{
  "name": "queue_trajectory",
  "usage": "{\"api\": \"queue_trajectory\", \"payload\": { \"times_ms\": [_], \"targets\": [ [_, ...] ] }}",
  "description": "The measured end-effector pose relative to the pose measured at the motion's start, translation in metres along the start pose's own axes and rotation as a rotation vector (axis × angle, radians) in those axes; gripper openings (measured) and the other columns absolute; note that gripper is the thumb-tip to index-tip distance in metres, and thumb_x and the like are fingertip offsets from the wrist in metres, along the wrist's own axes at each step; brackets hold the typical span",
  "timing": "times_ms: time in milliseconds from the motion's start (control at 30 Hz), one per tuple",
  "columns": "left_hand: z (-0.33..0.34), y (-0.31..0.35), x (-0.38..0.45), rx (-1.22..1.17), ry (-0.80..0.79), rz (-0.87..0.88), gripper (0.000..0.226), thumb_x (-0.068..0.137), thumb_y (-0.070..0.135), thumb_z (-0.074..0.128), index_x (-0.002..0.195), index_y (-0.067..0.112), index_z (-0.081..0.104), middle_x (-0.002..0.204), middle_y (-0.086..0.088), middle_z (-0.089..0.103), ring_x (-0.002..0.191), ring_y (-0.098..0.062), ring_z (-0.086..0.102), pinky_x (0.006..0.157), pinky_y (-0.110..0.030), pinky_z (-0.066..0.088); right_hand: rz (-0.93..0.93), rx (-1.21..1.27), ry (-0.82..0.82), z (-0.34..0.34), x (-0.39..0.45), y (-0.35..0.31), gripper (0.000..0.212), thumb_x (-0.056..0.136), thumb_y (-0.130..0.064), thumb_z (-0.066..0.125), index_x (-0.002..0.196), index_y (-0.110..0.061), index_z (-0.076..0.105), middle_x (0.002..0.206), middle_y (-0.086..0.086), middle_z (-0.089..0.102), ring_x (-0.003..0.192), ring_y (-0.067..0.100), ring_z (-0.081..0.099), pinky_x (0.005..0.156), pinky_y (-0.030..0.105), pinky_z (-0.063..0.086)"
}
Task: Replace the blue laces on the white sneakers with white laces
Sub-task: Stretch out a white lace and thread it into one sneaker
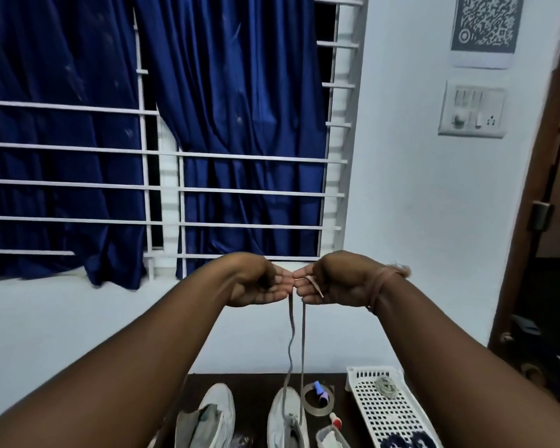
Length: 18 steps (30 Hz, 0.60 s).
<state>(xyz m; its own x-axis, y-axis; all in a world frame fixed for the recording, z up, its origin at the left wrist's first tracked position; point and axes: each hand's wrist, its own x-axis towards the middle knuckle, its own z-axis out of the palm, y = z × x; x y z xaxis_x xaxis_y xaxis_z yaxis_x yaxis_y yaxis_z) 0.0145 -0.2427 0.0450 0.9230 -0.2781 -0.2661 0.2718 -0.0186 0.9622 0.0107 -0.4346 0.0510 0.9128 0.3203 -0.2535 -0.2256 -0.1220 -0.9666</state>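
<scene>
Two hands raised level, well above the table, knuckles away from the viewer, fingertips all but meeting. Left hand (262,286): fingers (280,281) loosely curled, tips pinching one end of the white lace (291,347). Right hand (332,282): fingers (304,291) curled likewise, pinching the other end, with a short tail of lace lying across the palm. Neither hand is wide open; both have hold of the lace and nothing else.

Reason for the pose, as I judge it: both ends drawn up side by side to match their lengths, so the lace sits even in the lowest eyelets before crossing begins.

Lace runs as two strands nearly straight down from the fingertips to the right sneaker (288,418). Long axis vertical; left strand slack and wavy, right strand taut. Where they enter the shoe is low in frame and hard to make out.

Right sneaker on the dark table (256,383), toe pointing toward the wall and window, long axis running away from the person. Left sneaker (212,415) parallel beside it, apart, tongue open, no lace seen.

Further out: tape roll (317,400) just right of the laced shoe, white perforated basket (388,409) beyond. Blue curtain (240,124) behind window bars.
</scene>
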Motion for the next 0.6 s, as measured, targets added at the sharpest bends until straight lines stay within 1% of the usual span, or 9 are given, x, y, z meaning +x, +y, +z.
{"api": "queue_trajectory", "payload": {
  "times_ms": [67, 133, 200, 267, 333, 433, 500, 567, 600],
  "targets": [
    [-0.004, -0.005, 0.001, 0.017, -0.032, 0.055, 0.03, 0.094, -0.013, 0.046, 0.113, -0.006, 0.067, 0.101, -0.015, 0.072, 0.092, -0.02, 0.071, 0.083, -0.029, 0.061, -0.018, 0.073, -0.035, -0.007, 0.004, 0.005, 0.04, 0.095, 0.009, 0.027, 0.113, 0.002, 0.063, 0.088, 0.014, 0.069, 0.08, 0.021, 0.069, 0.086, 0.036, 0.059],
    [-0.006, -0.016, 0.008, 0.053, -0.012, 0.122, 0.028, 0.088, -0.013, 0.061, 0.114, -0.005, 0.069, 0.097, -0.015, 0.074, 0.091, -0.02, 0.072, 0.08, -0.027, 0.06, -0.033, 0.118, -0.035, -0.009, 0.01, 0.016, 0.038, 0.094, 0.01, 0.033, 0.114, 0.004, 0.065, 0.094, 0.016, 0.069, 0.084, 0.022, 0.069, 0.086, 0.036, 0.059],
    [-0.011, -0.031, 0.02, 0.07, 0.077, 0.183, 0.029, 0.085, -0.013, 0.064, 0.111, 0.0, 0.071, 0.099, -0.012, 0.077, 0.091, -0.019, 0.071, 0.075, -0.025, 0.058, -0.047, 0.145, -0.036, -0.01, 0.021, 0.029, 0.039, 0.09, 0.015, 0.037, 0.116, 0.006, 0.064, 0.099, 0.017, 0.07, 0.087, 0.024, 0.069, 0.086, 0.037, 0.058],
    [-0.016, -0.052, 0.029, 0.083, 0.184, 0.212, 0.028, 0.088, -0.01, 0.061, 0.108, 0.006, 0.072, 0.104, -0.011, 0.076, 0.091, -0.019, 0.07, 0.073, -0.026, 0.057, -0.066, 0.069, 0.031, -0.01, 0.032, 0.043, 0.034, 0.089, 0.014, 0.041, 0.114, 0.006, 0.064, 0.097, 0.018, 0.071, 0.087, 0.025, 0.07, 0.087, 0.038, 0.059],
    [-0.021, -0.091, 0.041, 0.144, 0.234, 0.123, 0.027, 0.092, -0.008, 0.055, 0.107, 0.007, 0.071, 0.1, -0.009, 0.075, 0.082, -0.018, 0.066, 0.068, -0.025, 0.055, -0.039, -0.063, 0.117, -0.005, 0.047, 0.069, 0.022, 0.092, 0.005, 0.05, 0.107, 0.006, 0.066, 0.093, 0.02, 0.072, 0.081, 0.025, 0.07, 0.085, 0.039, 0.059],
    [-0.014, -0.173, 0.063, 0.34, 0.217, -0.031, 0.023, 0.09, -0.007, 0.058, 0.092, 0.01, 0.073, 0.07, -0.003, 0.069, 0.059, -0.016, 0.06, 0.055, -0.023, 0.047, 0.09, -0.208, 0.215, 0.001, 0.073, 0.136, 0.009, 0.09, 0.0, 0.061, 0.085, 0.003, 0.068, 0.079, 0.022, 0.07, 0.061, 0.027, 0.066, 0.067, 0.039, 0.056],
    [-0.002, -0.228, 0.077, 0.507, 0.202, -0.058, 0.024, 0.085, -0.002, 0.065, 0.08, 0.02, 0.072, 0.073, -0.002, 0.069, 0.066, -0.017, 0.064, 0.061, -0.024, 0.05, 0.082, -0.33, 0.306, 0.0, 0.086, 0.18, 0.016, 0.083, -0.004, 0.063, 0.068, -0.001, 0.068, 0.069, 0.018, 0.07, 0.051, 0.028, 0.065, 0.055, 0.037, 0.053],
    [0.01, -0.271, 0.086, 0.576, 0.266, -0.037, 0.021, 0.08, 0.006, 0.067, 0.078, 0.027, 0.069, 0.084, 0.004, 0.07, 0.079, -0.014, 0.067, 0.071, -0.024, 0.054, 0.033, -0.496, 0.44, -0.007, 0.093, 0.213, 0.021, 0.076, -0.016, 0.063, 0.06, -0.003, 0.067, 0.061, 0.01, 0.07, 0.057, 0.027, 0.069, 0.057, 0.037, 0.056],
    [0.014, -0.285, 0.088, 0.581, 0.334, -0.003, 0.019, 0.079, 0.01, 0.066, 0.077, 0.029, 0.067, 0.085, 0.009, 0.069, 0.083, -0.012, 0.068, 0.076, -0.028, 0.057, 0.032, -0.546, 0.487, -0.011, 0.093, 0.223, 0.026, 0.077, -0.021, 0.065, 0.058, -0.005, 0.065, 0.059, 0.006, 0.068, 0.059, 0.024, 0.068, 0.056, 0.032, 0.054]
  ]
}}
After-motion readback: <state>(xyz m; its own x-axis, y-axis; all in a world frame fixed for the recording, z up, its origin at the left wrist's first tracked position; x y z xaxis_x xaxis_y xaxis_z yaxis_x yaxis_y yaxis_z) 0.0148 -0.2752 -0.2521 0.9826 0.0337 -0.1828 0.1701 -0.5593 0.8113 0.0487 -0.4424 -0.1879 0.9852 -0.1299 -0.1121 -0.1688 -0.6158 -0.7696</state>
